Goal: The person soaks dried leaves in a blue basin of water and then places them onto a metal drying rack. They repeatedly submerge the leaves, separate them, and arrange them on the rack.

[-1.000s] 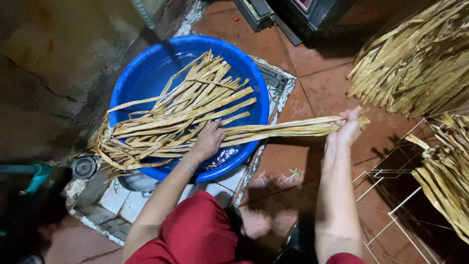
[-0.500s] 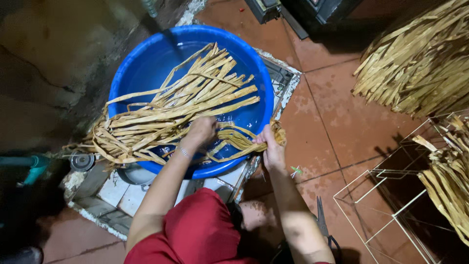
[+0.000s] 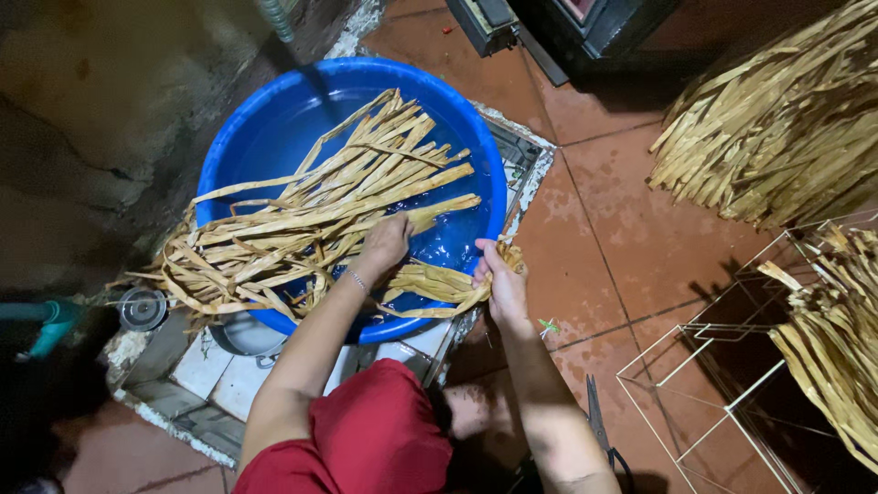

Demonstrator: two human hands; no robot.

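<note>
The left hand (image 3: 389,242) is pressing flat on long tan dried leaf strips (image 3: 311,224) lying across a round blue plastic basin (image 3: 274,128). The right hand (image 3: 501,279) is gripping their folded end (image 3: 439,284) at the rim. A white wire rack (image 3: 722,366) and scissors (image 3: 596,421) are lying nearby.

At your upper right a big heap of dried leaf strips (image 3: 777,128) lies on the red floor tiles (image 3: 622,238), with another bundle (image 3: 837,338) resting on a white wire rack (image 3: 722,384). Scissors (image 3: 596,421) lie on the tiles by that rack. A teal pipe (image 3: 41,320) runs along your left edge beside a small metal lid (image 3: 142,308).
</note>
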